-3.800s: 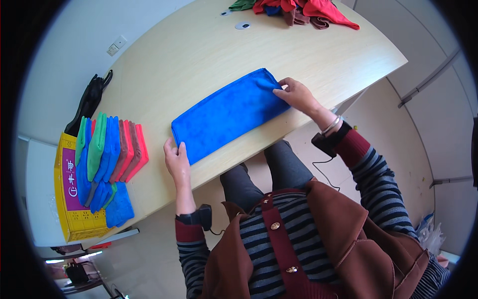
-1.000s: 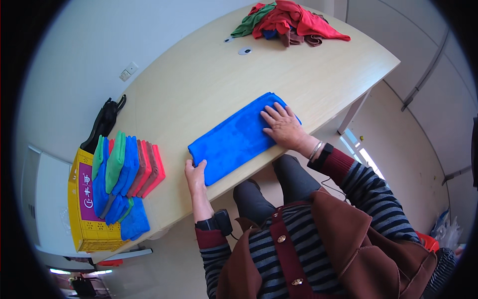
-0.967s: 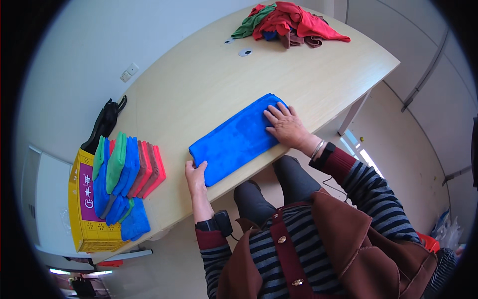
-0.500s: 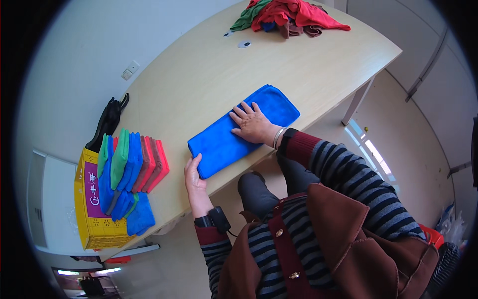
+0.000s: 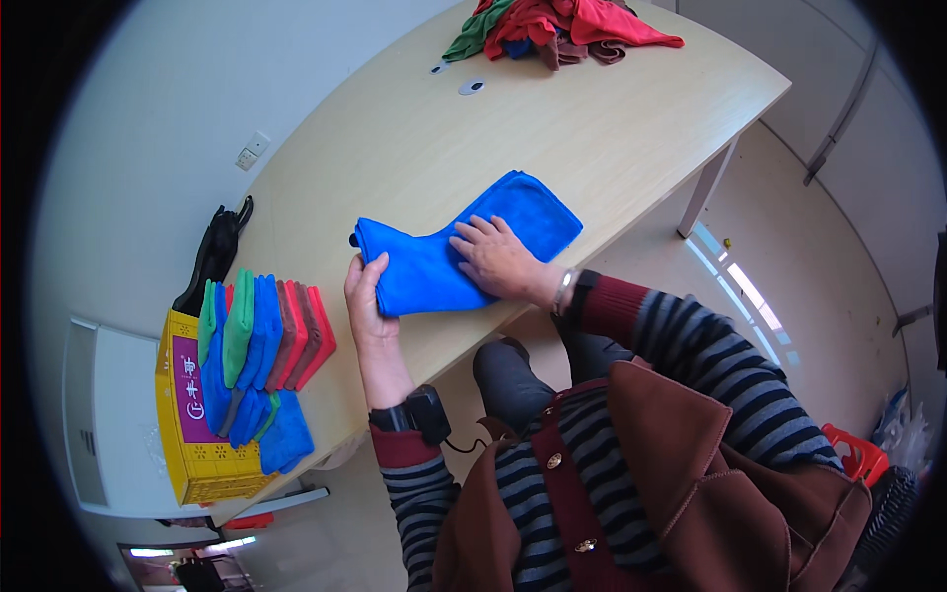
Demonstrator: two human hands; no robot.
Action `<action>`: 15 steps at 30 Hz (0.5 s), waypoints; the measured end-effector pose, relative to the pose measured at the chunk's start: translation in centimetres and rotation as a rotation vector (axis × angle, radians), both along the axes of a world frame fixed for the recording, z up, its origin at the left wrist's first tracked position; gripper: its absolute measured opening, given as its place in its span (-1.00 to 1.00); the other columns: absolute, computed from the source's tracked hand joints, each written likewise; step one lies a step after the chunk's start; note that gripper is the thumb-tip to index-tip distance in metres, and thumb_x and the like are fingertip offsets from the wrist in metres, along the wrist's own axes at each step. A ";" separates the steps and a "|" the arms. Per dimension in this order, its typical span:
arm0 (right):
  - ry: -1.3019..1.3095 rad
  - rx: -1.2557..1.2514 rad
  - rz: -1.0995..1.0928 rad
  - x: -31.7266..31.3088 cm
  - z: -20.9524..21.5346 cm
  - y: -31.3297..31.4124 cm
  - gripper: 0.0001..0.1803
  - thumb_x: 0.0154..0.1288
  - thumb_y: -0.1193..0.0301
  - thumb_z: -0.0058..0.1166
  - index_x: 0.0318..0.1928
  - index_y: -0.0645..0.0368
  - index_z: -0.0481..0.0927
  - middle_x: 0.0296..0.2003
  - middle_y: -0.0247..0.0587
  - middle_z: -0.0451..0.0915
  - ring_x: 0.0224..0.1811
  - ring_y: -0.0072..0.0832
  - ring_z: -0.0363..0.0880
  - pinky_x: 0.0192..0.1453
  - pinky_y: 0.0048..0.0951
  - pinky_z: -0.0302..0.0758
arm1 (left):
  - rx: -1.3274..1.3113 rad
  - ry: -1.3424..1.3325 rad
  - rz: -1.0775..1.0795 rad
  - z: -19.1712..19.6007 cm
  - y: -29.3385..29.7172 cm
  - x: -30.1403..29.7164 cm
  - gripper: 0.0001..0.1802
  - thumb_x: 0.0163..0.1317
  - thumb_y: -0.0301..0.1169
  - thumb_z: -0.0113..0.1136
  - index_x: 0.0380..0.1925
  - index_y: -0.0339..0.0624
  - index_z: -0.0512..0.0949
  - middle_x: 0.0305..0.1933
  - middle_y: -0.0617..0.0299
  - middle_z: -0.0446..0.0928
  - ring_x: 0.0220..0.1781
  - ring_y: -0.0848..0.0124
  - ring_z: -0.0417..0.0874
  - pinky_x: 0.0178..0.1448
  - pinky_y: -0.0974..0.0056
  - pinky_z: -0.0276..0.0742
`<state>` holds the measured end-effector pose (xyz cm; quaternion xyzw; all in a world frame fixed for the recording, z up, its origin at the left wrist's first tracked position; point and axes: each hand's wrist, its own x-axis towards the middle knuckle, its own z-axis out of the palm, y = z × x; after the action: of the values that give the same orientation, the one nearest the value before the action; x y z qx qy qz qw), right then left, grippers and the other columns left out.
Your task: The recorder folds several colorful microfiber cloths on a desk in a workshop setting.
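Observation:
A blue towel [image 5: 424, 266], folded into a long strip, lies slantwise on the table near its front edge. My left hand [image 5: 370, 301] grips its left end, thumb on top and fingers hidden beneath, and that end is lifted and bent up off the table. Fingers outstretched, my right hand [image 5: 500, 259] presses flat on the towel's middle. The right part of the towel rests flat on the tabletop. Left of my left hand, folded towels [image 5: 261, 335] in green, blue, brown and red stand in a row by a yellow box.
The yellow and purple box [image 5: 192, 395] sits at the table's left edge, a black bag [image 5: 212, 252] behind it. A loose heap of red, green and brown cloths [image 5: 552, 30] lies at the far end of the pale wooden table [image 5: 395, 148]. A red stool [image 5: 856, 454] is at the right.
My left hand has closed on the towel's left end and raised it, moving up and slightly left. The right hand stays pressed on the middle. The whole view has shifted slightly.

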<state>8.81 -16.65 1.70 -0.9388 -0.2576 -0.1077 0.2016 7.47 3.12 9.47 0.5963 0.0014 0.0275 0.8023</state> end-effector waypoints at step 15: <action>-0.128 0.003 0.109 -10.4 -2.6 -4.4 -0.37 0.20 0.31 0.03 0.27 0.28 0.31 0.31 0.02 0.25 0.42 -0.09 0.11 0.47 0.02 0.02 | 0.673 0.044 -0.120 -2.7 -16.5 7.1 -0.82 -0.02 -0.42 0.26 -0.43 -0.26 0.51 -0.50 0.21 0.55 -0.51 0.45 0.58 -0.39 0.30 0.54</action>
<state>-1.61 -21.10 -0.87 -0.9143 -0.3206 -0.1568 0.1917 14.59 -13.39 6.76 0.8272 -0.0256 -0.0335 0.5603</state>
